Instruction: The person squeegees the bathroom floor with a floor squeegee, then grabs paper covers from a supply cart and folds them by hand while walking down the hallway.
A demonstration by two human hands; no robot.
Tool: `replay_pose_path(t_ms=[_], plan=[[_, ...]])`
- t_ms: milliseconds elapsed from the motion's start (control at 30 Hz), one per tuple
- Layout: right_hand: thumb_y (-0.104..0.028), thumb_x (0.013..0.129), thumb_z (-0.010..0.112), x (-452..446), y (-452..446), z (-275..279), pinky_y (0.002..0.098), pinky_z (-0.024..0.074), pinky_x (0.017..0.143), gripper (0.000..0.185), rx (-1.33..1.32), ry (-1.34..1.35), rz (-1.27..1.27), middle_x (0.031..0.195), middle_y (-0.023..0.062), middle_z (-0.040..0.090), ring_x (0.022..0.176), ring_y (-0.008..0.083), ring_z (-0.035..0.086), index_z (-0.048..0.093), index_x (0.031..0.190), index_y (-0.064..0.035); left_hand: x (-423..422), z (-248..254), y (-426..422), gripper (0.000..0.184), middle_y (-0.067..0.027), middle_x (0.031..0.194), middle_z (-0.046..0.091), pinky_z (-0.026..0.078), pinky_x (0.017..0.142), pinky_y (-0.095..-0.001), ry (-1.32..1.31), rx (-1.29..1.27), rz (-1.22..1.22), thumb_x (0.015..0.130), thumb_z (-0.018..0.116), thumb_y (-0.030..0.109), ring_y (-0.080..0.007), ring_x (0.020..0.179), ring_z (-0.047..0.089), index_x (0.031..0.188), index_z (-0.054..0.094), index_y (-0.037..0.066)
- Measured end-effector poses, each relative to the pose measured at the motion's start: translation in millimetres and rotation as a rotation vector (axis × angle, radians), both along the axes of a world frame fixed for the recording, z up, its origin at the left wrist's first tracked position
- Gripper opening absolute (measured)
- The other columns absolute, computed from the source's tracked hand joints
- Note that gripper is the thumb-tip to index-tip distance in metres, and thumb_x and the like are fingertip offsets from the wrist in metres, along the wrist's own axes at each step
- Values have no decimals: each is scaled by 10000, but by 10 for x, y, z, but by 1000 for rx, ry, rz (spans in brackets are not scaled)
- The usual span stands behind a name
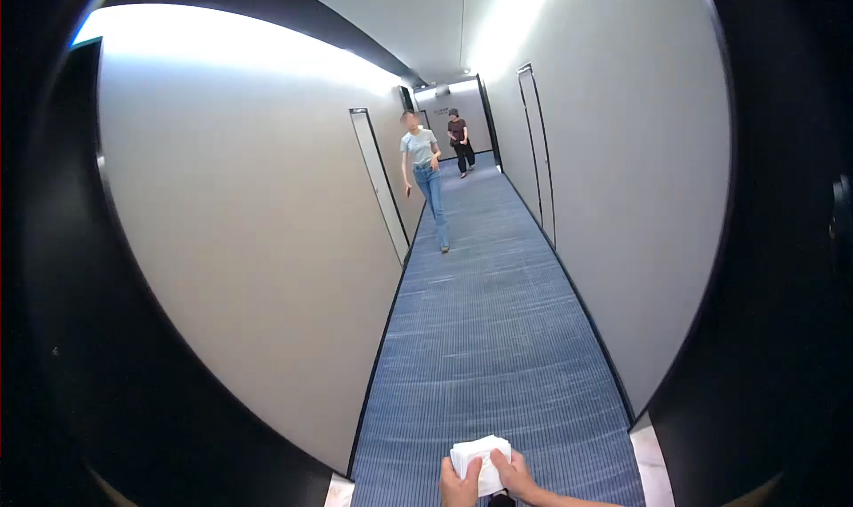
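Observation:
A stack of white sheets [482, 461], tissues or paper, is held out low in front of me at the bottom of the head view. My left hand [458, 484] grips its left side, with the thumb lying on top. On the right side my right hand [518, 480] holds the same stack, its thumb pressed on the upper face. The fingers under the stack are hidden. A dark shoe tip [502, 500] shows just below the stack.
A blue striped carpet [480, 329] runs down a corridor between grey walls. One person [422, 160] in a light top and jeans walks at the left side; another person [459, 138] in dark clothes is farther back. Narrow door frames [378, 183] line the walls.

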State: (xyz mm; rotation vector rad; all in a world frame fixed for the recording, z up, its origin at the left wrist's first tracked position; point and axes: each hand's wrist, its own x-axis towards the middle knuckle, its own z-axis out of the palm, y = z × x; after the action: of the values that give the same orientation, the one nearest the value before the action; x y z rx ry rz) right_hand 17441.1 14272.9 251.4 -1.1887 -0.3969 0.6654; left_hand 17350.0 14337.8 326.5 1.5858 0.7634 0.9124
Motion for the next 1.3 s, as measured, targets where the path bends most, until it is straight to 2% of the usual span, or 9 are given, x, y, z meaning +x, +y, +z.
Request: replay_pose_path(t_ms=[167, 267, 400, 433, 633, 667, 733, 933, 1300], plan=[[-349, 931, 531, 2395, 981, -704, 331, 494, 786, 426, -63, 232, -120, 1010, 97, 637, 886, 194, 623, 568, 1122, 30, 2359, -133, 1147, 378, -196, 947, 644, 490, 731, -382, 72, 51, -175, 841, 664, 272, -291, 874, 630, 1051, 552, -21], [-401, 914, 540, 3743, 1160, -223, 357, 504, 785, 492, 80, 195, -255, 1061, 99, 620, 906, 209, 622, 532, 1171, 19, 3952, -204, 1570, 391, -204, 936, 638, 487, 723, -414, 112, 116, -307, 833, 668, 287, -347, 866, 625, 1052, 552, -16], [-388, 904, 561, 5393, 1566, 383, 356, 506, 784, 480, 215, 149, -443, 1054, 107, 618, 910, 207, 621, 527, 1166, 13, 5990, -458, 2271, 401, -246, 942, 611, 477, 713, -453, 182, 890, -614, 817, 682, 331, -418, 902, 591, 1027, 549, 16], [-359, 915, 556, 5869, 1725, 288, 325, 512, 725, 453, 160, 98, -531, 1027, 126, 626, 863, 200, 630, 549, 1154, 25, 6350, 481, 2256, 402, -256, 947, 602, 471, 722, -467, 206, 119, -636, 815, 679, 345, -440, 922, 573, 1028, 546, 31], [-349, 896, 584, 8861, 3071, -56, 344, 505, 774, 447, 157, 11, -547, 1039, 102, 621, 900, 197, 622, 534, 1151, 15, 9243, 206, 3518, 418, -208, 954, 610, 474, 760, -435, 68, 48, -612, 825, 676, 309, -398, 873, 589, 1059, 529, -5], [-286, 893, 596, 9280, 3331, 18, 320, 502, 766, 399, 157, 40, -469, 1022, 92, 625, 891, 173, 614, 541, 1138, 24, 9693, -243, 3885, 374, -171, 957, 618, 483, 758, -393, 79, 323, -558, 846, 657, 261, -317, 861, 605, 1064, 533, -17], [-240, 900, 591, 10062, 3963, 463, 297, 497, 761, 358, 93, -36, -360, 1010, 80, 628, 886, 149, 601, 546, 1125, 35, 10358, 146, 4453, 359, -133, 832, 652, 505, 668, -345, 66, 75, -430, 819, 710, 287, -198, 767, 640, 944, 547, -7], [-267, 930, 555, 12522, 5904, 192, 276, 484, 749, 355, -84, -93, -52, 987, 60, 622, 855, 113, 581, 546, 1129, 26, 12506, -191, 6203, 325, -176, 932, 624, 485, 736, -377, 93, 84, -155, 862, 636, 231, -252, 862, 611, 1040, 539, -24], [-315, 938, 522, 17163, 7921, 576, 300, 480, 725, 359, -25, -216, -552, 920, 80, 626, 818, 143, 582, 578, 1008, 33, 17475, 166, 8360, 390, -135, 832, 647, 499, 659, -357, 37, 27, -489, 828, 693, 344, -221, 758, 640, 930, 535, 2]])
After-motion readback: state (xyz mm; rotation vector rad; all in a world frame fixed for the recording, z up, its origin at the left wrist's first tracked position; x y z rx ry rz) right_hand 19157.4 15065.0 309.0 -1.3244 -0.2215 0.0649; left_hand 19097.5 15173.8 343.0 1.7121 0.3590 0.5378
